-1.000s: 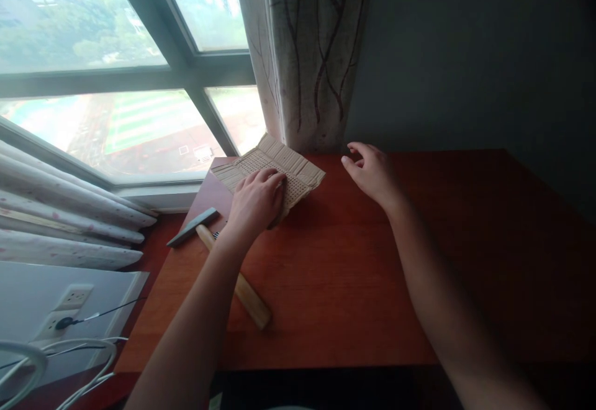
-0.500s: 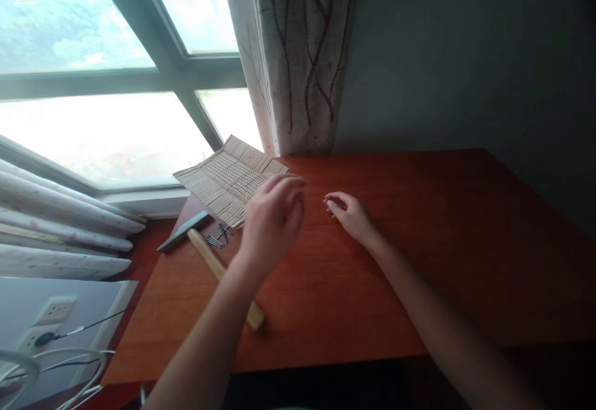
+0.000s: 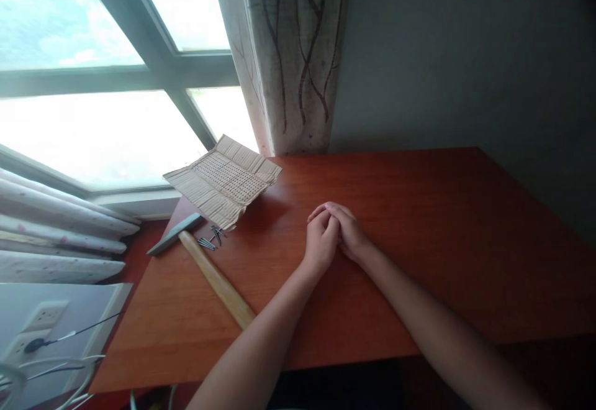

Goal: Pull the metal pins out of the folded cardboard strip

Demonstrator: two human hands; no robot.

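My left hand (image 3: 321,239) and my right hand (image 3: 349,230) rest clasped together above the middle of the desk. Their fingers are folded against each other, and no object shows in them; the palms are hidden. To the left lies a hammer with a grey metal head (image 3: 174,235) and a wooden handle (image 3: 216,276); my left forearm covers the handle's end. Several loose nails (image 3: 209,240) are beside the hammer head. A creased cardboard sheet (image 3: 223,180), with rows of small holes in its middle panel, lies behind the nails.
The reddish wooden desk (image 3: 433,223) reaches to a grey wall (image 3: 447,62). A window frame (image 3: 162,71) and a patterned curtain (image 3: 293,56) stand behind it. Down at the left are a wall socket (image 3: 44,317) and white cables (image 3: 60,366).
My left hand has come down and to the right to meet my right hand, and the two are now clasped. More of the cardboard and hammer is uncovered. The view has shifted slightly.
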